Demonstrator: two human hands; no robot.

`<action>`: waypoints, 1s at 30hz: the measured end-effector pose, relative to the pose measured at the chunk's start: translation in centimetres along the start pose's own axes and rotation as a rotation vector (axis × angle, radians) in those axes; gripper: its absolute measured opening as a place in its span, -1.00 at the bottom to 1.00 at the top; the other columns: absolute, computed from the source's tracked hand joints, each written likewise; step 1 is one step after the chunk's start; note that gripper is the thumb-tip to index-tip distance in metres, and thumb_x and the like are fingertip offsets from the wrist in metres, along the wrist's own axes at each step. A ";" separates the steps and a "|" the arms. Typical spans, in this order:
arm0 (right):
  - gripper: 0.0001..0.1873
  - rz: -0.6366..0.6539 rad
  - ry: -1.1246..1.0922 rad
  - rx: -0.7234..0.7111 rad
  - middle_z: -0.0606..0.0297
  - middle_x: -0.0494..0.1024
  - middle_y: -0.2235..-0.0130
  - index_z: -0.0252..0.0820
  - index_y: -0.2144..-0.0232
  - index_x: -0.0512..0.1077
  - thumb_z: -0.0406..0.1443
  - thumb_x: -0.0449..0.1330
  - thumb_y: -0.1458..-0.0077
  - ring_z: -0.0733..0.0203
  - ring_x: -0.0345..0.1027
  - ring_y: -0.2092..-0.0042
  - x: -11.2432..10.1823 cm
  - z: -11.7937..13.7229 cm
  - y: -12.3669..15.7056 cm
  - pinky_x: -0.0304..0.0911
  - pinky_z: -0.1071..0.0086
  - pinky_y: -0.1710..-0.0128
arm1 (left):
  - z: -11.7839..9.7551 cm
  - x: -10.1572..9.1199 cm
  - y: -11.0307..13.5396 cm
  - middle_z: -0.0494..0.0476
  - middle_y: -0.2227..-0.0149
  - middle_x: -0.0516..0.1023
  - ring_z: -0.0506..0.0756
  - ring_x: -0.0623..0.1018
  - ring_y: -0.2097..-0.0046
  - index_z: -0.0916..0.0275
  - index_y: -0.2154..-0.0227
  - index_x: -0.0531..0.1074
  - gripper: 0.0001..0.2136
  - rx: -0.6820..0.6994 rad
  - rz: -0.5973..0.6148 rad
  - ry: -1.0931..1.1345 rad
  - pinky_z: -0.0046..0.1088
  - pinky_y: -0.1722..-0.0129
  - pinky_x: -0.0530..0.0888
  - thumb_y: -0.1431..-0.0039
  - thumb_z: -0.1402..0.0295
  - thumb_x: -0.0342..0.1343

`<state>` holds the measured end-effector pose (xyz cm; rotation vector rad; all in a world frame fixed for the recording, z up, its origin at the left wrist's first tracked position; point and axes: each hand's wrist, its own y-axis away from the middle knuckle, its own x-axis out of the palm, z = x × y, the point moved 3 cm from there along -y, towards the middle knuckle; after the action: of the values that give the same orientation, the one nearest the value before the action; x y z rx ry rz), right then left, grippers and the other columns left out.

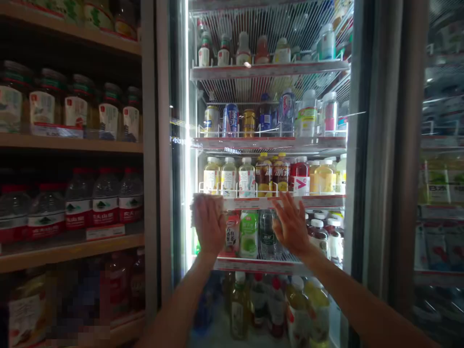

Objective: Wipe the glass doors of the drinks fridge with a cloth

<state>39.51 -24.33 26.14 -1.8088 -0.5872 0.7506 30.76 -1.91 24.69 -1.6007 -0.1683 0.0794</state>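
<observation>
My left hand [209,224] lies over a pale greyish cloth [195,208], pressing it to the glass door [232,151] of a lit drinks cooler. Edges of the cloth stick out around the fingers. To the right, my right hand [292,224] is spread, its fingers up against the glass, holding nothing. Behind the glass between both hands stand a red drink bottle [232,234], a green bottle [249,233] and a clear bottle [267,232]. Just above the hands runs a shelf edge [250,203] with pale-labelled tea bottles [228,176] on it.
Left of the cooler, open wooden shelves [72,140] carry dark jars [77,104] and red-labelled water bottles [105,198]. A metal door frame [165,159] edges the glass. Another cooler [444,183] stands at the right. More bottles [238,304] sit on the lowest shelf.
</observation>
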 end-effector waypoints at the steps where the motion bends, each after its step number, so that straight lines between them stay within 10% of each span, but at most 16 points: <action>1: -0.31 -0.009 0.005 0.006 0.16 -0.02 -0.30 -0.08 -0.27 -0.16 -0.31 -0.01 -0.13 0.06 -0.22 -0.31 -0.3 -0.4 0.0 -0.24 0.00 -0.23 | -1.2 0.6 -0.7 0.37 -0.26 0.07 0.27 -0.08 -0.31 0.34 -0.19 0.08 -0.49 0.070 0.035 0.034 0.02 -0.22 0.06 -0.20 0.26 -0.09; 8: -0.35 -0.123 0.105 0.179 0.15 0.01 -0.28 -0.05 -0.27 -0.16 -0.26 -0.05 -0.17 0.02 -0.18 -0.30 -4.4 -8.0 0.3 -0.16 -0.02 -0.20 | -6.9 3.9 -10.1 0.39 -0.27 0.03 0.30 -0.10 -0.31 0.41 -0.17 0.11 -0.47 -0.141 -0.099 0.136 0.07 -0.24 -0.06 -0.20 0.20 -0.12; 12: -0.39 -0.143 0.109 0.186 0.14 0.01 -0.28 -0.02 -0.26 -0.13 -0.26 -0.08 -0.19 0.01 -0.14 -0.29 -6.4 -10.6 0.8 -0.11 -0.03 -0.18 | -15.4 6.8 -14.3 0.29 -0.26 0.10 0.30 -0.04 -0.30 0.33 -0.13 0.19 -0.52 0.142 0.069 0.243 0.03 -0.24 -0.04 -0.17 0.26 -0.06; 18: -0.40 -0.227 0.084 0.189 0.08 0.02 -0.28 -0.09 -0.27 -0.13 -0.26 -0.11 -0.20 -0.02 -0.14 -0.28 -8.2 -11.9 2.5 -0.07 -0.05 -0.17 | -27.6 8.1 -7.8 0.12 -0.24 0.15 0.20 0.02 -0.30 0.24 -0.10 0.23 -0.60 0.593 0.184 0.324 -0.11 -0.25 0.03 -0.20 0.33 -0.12; 22: -0.41 -0.194 0.118 0.223 0.04 0.06 -0.26 -0.10 -0.26 -0.10 -0.26 -0.13 -0.20 -0.05 -0.10 -0.27 -9.0 -13.4 3.6 -0.06 -0.07 -0.16 | -27.5 7.9 -4.7 0.04 -0.20 0.23 0.15 0.05 -0.29 0.18 -0.08 0.26 -0.62 0.830 0.225 0.364 -0.20 -0.25 0.04 -0.21 0.29 -0.13; 27: -0.42 -0.214 0.112 0.216 0.04 0.06 -0.26 -0.09 -0.26 -0.08 -0.25 -0.11 -0.19 -0.03 -0.10 -0.28 -9.6 -14.3 4.7 -0.04 -0.04 -0.16 | -24.1 8.3 -9.5 0.24 -0.25 0.12 0.26 -0.05 -0.31 0.29 -0.13 0.18 -0.58 0.333 0.127 0.314 0.01 -0.23 -0.01 -0.21 0.35 -0.14; 30: -0.41 -0.214 0.092 0.202 0.05 0.05 -0.26 -0.09 -0.26 -0.07 -0.26 -0.09 -0.19 -0.03 -0.11 -0.28 -9.3 -14.0 5.3 -0.05 -0.05 -0.17 | -24.9 7.8 -6.5 0.15 -0.24 0.15 0.22 -0.03 -0.31 0.24 -0.11 0.22 -0.60 0.592 0.189 0.337 -0.06 -0.25 0.00 -0.20 0.38 -0.12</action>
<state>43.59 -41.43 26.84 -1.5573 -0.6108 0.5578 41.90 -25.05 32.50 -1.0145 0.2519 0.0024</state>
